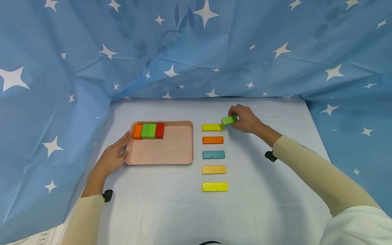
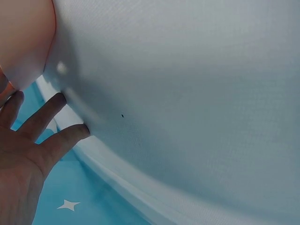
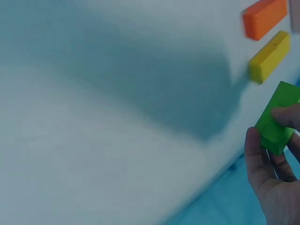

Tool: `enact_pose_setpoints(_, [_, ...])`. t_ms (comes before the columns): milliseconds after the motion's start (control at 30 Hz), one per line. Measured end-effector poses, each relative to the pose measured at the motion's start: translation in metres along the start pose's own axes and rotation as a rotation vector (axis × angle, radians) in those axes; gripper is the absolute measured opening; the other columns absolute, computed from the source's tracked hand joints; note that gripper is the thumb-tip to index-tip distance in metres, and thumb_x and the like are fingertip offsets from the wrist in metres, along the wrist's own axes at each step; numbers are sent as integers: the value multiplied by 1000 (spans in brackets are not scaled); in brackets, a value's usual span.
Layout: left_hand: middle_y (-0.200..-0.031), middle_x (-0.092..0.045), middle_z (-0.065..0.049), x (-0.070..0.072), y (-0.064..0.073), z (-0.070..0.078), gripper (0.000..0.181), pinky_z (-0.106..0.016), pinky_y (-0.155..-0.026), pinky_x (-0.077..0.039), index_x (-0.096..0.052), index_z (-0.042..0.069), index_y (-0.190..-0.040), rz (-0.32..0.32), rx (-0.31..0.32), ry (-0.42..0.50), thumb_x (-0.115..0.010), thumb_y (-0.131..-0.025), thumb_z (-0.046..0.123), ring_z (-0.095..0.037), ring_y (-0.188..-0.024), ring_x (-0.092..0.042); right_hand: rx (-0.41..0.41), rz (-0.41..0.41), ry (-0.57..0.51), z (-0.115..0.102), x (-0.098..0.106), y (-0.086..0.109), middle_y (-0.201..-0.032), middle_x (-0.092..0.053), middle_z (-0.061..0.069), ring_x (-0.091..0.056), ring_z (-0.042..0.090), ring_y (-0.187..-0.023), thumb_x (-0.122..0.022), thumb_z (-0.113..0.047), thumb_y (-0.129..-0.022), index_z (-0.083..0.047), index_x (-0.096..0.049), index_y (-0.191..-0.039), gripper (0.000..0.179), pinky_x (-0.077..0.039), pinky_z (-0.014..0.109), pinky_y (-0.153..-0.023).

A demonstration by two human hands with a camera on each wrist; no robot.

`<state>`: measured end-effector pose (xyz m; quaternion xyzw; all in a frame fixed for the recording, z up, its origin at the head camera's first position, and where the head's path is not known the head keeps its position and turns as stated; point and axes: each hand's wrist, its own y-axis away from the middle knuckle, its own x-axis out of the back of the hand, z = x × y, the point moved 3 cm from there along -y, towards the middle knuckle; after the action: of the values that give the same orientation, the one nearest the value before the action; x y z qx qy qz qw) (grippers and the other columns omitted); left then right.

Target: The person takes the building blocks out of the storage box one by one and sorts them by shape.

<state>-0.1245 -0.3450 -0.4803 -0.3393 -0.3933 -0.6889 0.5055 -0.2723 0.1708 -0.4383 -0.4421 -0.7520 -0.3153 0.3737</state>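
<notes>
My right hand (image 1: 246,119) pinches a green block (image 1: 229,120) by its right end, raised over the table just right of the far yellow block (image 1: 212,127). In the right wrist view, thumb and fingers hold the green block (image 3: 278,117) from both sides. My left hand (image 1: 111,157) rests at the left side of the pink tray (image 1: 162,153), its straight fingers touching the rim. Along the tray's far left side stand an orange block (image 1: 137,131), two green blocks (image 1: 148,131) and a red block (image 1: 159,131), side by side.
Below the far yellow block, a column runs toward me: an orange block (image 1: 212,140), a blue block (image 1: 213,154), a light orange block (image 1: 213,169) and a near yellow block (image 1: 214,186). A blue star-patterned cloth (image 1: 196,68) hangs behind the white table (image 1: 159,204).
</notes>
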Motion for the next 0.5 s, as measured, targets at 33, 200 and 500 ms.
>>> enact_pose_setpoints(33, [-176, -15, -6, 1, 2, 0, 78, -75, -117, -27, -11, 28, -168, -1, 0, 2, -51, -103, 10, -52, -152, -30, -12, -1, 5, 8, 0, 3, -106, -63, 14, -58, 32, -97, -74, 1, -82, -7, -66, -108, 28, -54, 46, -90])
enact_pose_setpoints(200, [-176, -16, -7, 6, 10, -4, 78, -76, -114, -29, -14, 25, -168, 14, -11, -3, -52, -102, 8, -54, -150, -32, -45, -9, -4, 37, -4, 13, -105, -64, 18, -58, 33, -96, -73, 1, -83, -2, -65, -108, 26, -52, 49, -87])
enact_pose_setpoints(500, [-176, -13, -5, 0, -1, 2, 78, -76, -116, -27, -11, 28, -168, -10, -6, 19, -51, -104, 11, -52, -152, -29, -116, -39, 9, 64, -4, 19, -107, -64, 19, -57, 32, -98, -72, -2, -88, -2, -64, -109, 22, -51, 50, -92])
